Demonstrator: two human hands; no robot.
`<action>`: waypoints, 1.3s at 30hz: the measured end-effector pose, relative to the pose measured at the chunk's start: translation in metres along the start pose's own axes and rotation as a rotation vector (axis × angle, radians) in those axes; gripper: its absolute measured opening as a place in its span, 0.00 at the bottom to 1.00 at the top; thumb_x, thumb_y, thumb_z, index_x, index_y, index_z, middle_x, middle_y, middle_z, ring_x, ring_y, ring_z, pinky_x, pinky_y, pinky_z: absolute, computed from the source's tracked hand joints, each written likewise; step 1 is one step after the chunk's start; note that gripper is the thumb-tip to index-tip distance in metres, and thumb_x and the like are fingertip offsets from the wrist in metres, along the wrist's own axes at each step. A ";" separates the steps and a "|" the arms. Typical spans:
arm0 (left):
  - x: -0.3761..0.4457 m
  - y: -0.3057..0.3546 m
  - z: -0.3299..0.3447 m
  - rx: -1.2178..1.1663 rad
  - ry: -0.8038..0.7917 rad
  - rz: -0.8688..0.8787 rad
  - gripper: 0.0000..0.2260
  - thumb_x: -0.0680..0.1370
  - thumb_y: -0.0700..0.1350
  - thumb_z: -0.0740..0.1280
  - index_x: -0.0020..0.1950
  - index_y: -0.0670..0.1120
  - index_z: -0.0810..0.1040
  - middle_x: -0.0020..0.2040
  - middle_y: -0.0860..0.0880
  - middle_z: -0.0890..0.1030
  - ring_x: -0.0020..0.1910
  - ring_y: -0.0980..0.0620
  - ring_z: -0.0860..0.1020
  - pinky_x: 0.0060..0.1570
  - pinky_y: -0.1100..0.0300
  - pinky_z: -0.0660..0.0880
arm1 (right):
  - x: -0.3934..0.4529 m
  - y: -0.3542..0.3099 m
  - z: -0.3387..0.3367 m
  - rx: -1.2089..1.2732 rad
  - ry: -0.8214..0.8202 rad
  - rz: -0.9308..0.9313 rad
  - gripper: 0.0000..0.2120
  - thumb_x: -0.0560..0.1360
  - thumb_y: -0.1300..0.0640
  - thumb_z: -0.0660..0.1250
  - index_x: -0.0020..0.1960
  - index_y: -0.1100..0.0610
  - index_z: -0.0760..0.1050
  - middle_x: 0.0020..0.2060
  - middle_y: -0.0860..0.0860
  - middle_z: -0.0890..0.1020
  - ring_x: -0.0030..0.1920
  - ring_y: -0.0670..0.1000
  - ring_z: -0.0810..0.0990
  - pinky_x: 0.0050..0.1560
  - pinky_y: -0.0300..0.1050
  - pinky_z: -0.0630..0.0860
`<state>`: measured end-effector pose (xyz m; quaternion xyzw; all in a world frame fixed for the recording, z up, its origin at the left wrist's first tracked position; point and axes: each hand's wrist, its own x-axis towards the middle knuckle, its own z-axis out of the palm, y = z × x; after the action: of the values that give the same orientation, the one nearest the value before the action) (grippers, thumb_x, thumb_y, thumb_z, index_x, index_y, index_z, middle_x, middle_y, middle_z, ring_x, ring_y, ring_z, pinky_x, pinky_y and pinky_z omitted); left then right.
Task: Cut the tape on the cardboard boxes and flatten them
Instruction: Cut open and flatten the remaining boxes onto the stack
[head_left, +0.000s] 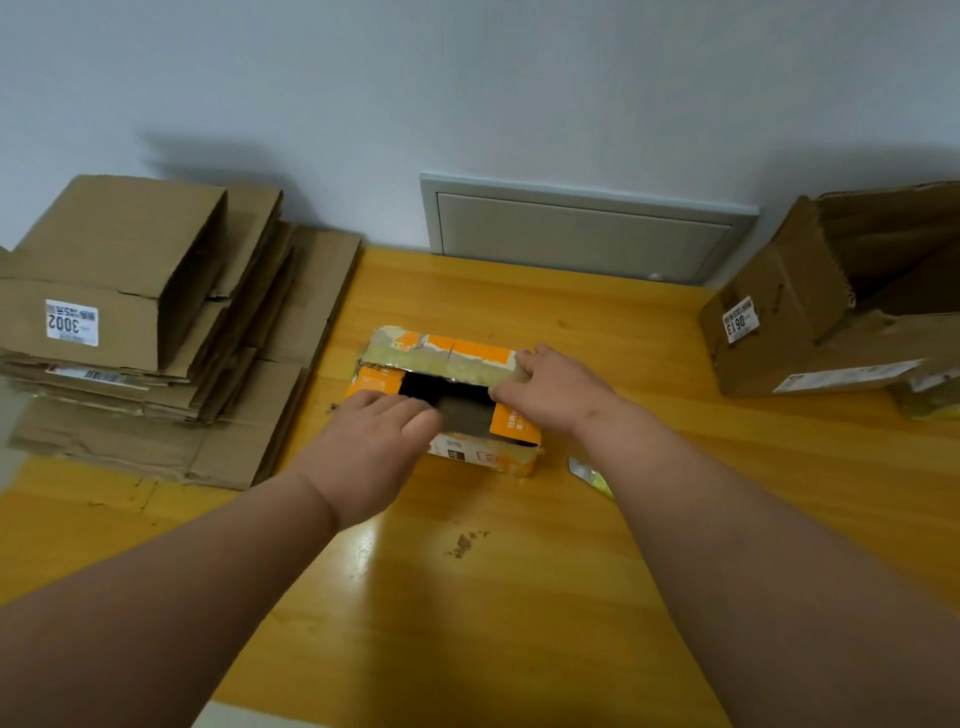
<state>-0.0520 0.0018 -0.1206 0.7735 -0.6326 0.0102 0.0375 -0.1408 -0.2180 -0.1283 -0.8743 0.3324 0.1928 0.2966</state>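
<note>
Left hand (370, 453), right hand (556, 392) outstretched, fingers curled.

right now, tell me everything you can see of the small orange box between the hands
The orange box is a small cardboard carton printed orange and white, with worn, torn edges and pale tape over its far flap. It sits upright on the yellow wooden table, near the middle. Its top is partly open, showing a dark interior and a brown inner flap. The left hand rests on its near left side, fingers at the opening. The right hand holds the right end of the taped far flap. White printed panels show on the front.
</note>
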 end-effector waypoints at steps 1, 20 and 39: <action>-0.007 0.000 -0.001 -0.025 -0.014 0.011 0.12 0.74 0.46 0.72 0.57 0.45 0.79 0.54 0.47 0.83 0.53 0.46 0.81 0.56 0.48 0.76 | 0.000 -0.003 0.000 -0.047 -0.003 0.003 0.37 0.74 0.34 0.61 0.78 0.49 0.59 0.78 0.49 0.58 0.76 0.57 0.60 0.71 0.61 0.63; 0.011 -0.013 0.003 -0.409 -0.462 -0.761 0.48 0.64 0.69 0.74 0.77 0.67 0.51 0.77 0.60 0.30 0.78 0.40 0.48 0.72 0.41 0.61 | 0.002 -0.005 -0.002 0.261 0.504 0.125 0.27 0.74 0.31 0.62 0.61 0.53 0.72 0.51 0.50 0.80 0.49 0.54 0.79 0.45 0.47 0.74; 0.016 -0.027 0.002 -0.384 -0.288 -0.658 0.59 0.54 0.80 0.62 0.80 0.60 0.44 0.78 0.62 0.38 0.74 0.43 0.65 0.58 0.50 0.76 | -0.019 0.011 0.020 0.766 0.338 0.155 0.30 0.78 0.57 0.60 0.77 0.44 0.56 0.67 0.52 0.73 0.42 0.43 0.74 0.36 0.38 0.69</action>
<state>-0.0224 -0.0084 -0.1230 0.9071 -0.3404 -0.2291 0.0937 -0.1650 -0.2025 -0.1377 -0.6925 0.4888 -0.0692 0.5260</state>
